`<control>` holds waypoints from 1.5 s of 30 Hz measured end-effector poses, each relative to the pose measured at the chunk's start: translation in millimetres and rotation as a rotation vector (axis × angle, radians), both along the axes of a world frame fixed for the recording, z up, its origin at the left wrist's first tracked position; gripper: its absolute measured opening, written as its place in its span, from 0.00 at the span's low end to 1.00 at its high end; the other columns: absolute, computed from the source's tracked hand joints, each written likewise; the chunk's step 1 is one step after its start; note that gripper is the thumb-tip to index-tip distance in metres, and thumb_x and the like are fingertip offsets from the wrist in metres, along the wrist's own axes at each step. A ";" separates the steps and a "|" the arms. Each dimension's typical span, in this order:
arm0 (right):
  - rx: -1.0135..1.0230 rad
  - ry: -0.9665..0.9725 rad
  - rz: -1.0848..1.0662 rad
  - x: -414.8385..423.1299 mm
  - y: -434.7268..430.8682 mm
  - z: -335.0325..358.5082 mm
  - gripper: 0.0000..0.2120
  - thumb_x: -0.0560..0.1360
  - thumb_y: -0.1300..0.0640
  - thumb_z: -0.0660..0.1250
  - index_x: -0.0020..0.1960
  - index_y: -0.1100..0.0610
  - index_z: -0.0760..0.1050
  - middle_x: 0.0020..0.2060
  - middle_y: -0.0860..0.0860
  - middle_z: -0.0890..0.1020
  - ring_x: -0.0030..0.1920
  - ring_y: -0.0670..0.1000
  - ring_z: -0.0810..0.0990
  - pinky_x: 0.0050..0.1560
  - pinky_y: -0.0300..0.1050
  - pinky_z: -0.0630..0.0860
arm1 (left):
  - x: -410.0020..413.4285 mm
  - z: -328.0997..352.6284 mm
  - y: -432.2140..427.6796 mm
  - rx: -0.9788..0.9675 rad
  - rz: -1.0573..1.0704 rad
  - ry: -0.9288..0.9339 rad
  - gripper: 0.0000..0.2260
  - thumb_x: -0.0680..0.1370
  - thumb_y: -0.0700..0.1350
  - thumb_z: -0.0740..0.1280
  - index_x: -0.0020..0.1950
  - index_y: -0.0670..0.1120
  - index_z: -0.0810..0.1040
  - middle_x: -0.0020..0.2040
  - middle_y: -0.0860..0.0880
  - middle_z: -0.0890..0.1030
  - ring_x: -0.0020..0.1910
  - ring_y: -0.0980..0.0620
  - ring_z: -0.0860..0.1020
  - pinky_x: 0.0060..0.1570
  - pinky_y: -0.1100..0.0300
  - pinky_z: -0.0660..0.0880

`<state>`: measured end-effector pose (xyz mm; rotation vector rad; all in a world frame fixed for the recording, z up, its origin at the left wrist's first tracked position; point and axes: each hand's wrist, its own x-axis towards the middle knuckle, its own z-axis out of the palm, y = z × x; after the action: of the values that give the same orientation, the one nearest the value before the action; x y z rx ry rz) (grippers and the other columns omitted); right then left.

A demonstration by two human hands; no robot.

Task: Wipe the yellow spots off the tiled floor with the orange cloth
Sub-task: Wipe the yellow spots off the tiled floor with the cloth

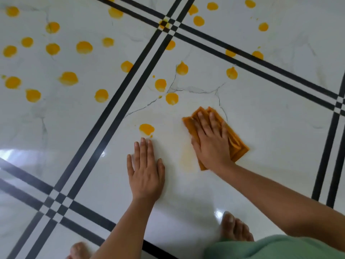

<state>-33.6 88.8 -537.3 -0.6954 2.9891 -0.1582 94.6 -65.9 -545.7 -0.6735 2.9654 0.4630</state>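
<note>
My right hand (211, 142) lies flat on the folded orange cloth (237, 142), pressing it onto the white tiled floor (270, 128). A faint yellow smear (186, 157) shows just left of the cloth. My left hand (145, 171) rests flat on the floor with fingers spread, holding nothing. One yellow spot (147, 128) sits just beyond its fingertips. Several more yellow spots, such as the spot (172, 98) and the spot (84, 47), dot the tiles further away and to the left.
Black double stripes (119, 107) cross the floor between tiles. My bare feet (236, 228) stand on the near tile, and green clothing (270, 247) shows at the bottom right. Bright light glares off the floor at the left.
</note>
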 end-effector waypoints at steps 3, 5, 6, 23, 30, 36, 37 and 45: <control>0.019 -0.008 0.290 50.6 -2.0 -1.0 0.27 0.74 0.45 0.53 0.73 0.49 0.61 0.73 0.50 0.63 0.73 0.57 0.58 0.68 0.62 0.53 | 1.2 -0.5 -1.6 -0.007 0.000 -0.006 0.26 0.79 0.53 0.47 0.75 0.41 0.54 0.75 0.46 0.54 0.74 0.51 0.49 0.71 0.54 0.39; 0.046 -0.006 0.423 35.8 3.9 -4.1 0.27 0.74 0.44 0.53 0.72 0.47 0.61 0.73 0.49 0.63 0.73 0.55 0.60 0.68 0.61 0.55 | 0.0 -0.5 -1.5 -0.010 -0.002 -0.007 0.27 0.79 0.53 0.48 0.75 0.41 0.54 0.75 0.46 0.55 0.74 0.51 0.49 0.71 0.54 0.39; 0.069 0.014 0.362 19.2 2.7 -5.6 0.27 0.74 0.45 0.52 0.72 0.47 0.61 0.73 0.50 0.64 0.73 0.56 0.60 0.68 0.61 0.57 | 1.1 0.0 -1.3 -0.010 -0.004 -0.010 0.27 0.79 0.52 0.48 0.75 0.41 0.53 0.75 0.47 0.54 0.74 0.51 0.48 0.71 0.55 0.37; 0.019 -0.054 0.155 21.2 -36.8 2.9 0.27 0.75 0.45 0.49 0.73 0.52 0.61 0.73 0.53 0.64 0.73 0.59 0.59 0.68 0.64 0.59 | -5.3 6.1 -52.7 -0.040 -0.029 -0.020 0.27 0.79 0.54 0.44 0.75 0.44 0.46 0.75 0.49 0.47 0.75 0.51 0.46 0.70 0.56 0.33; 0.025 -0.073 -0.127 -48.0 -51.5 2.2 0.28 0.76 0.43 0.42 0.75 0.49 0.52 0.76 0.50 0.55 0.76 0.57 0.50 0.71 0.61 0.49 | -27.1 3.6 -77.1 -0.073 -0.036 0.006 0.28 0.78 0.54 0.45 0.76 0.42 0.51 0.76 0.47 0.51 0.74 0.52 0.47 0.71 0.54 0.37; 0.071 -0.048 0.524 -35.9 -71.0 -0.9 0.26 0.76 0.43 0.47 0.73 0.46 0.59 0.74 0.50 0.62 0.74 0.56 0.58 0.69 0.61 0.54 | -37.1 2.4 -98.3 -0.059 0.051 0.006 0.30 0.77 0.57 0.43 0.76 0.44 0.51 0.77 0.47 0.51 0.74 0.54 0.43 0.71 0.54 0.37; 0.089 -0.022 0.542 -50.5 -68.6 -2.7 0.26 0.76 0.43 0.48 0.73 0.46 0.59 0.73 0.50 0.63 0.73 0.56 0.59 0.68 0.61 0.57 | -37.9 2.2 -98.0 -0.054 0.054 0.003 0.30 0.77 0.57 0.42 0.76 0.45 0.50 0.77 0.48 0.50 0.74 0.54 0.43 0.71 0.54 0.37; 0.070 -0.065 0.601 -24.7 -94.1 -2.3 0.27 0.76 0.43 0.48 0.73 0.48 0.59 0.74 0.50 0.62 0.74 0.57 0.58 0.70 0.62 0.55 | -38.3 1.0 -97.7 -0.059 0.058 0.019 0.29 0.78 0.56 0.44 0.76 0.44 0.52 0.77 0.46 0.54 0.74 0.52 0.47 0.71 0.54 0.39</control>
<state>-58.3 -5.2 -539.5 -1.4914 2.5649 -0.0378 56.3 -163.6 -544.7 -0.7677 2.9950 0.3886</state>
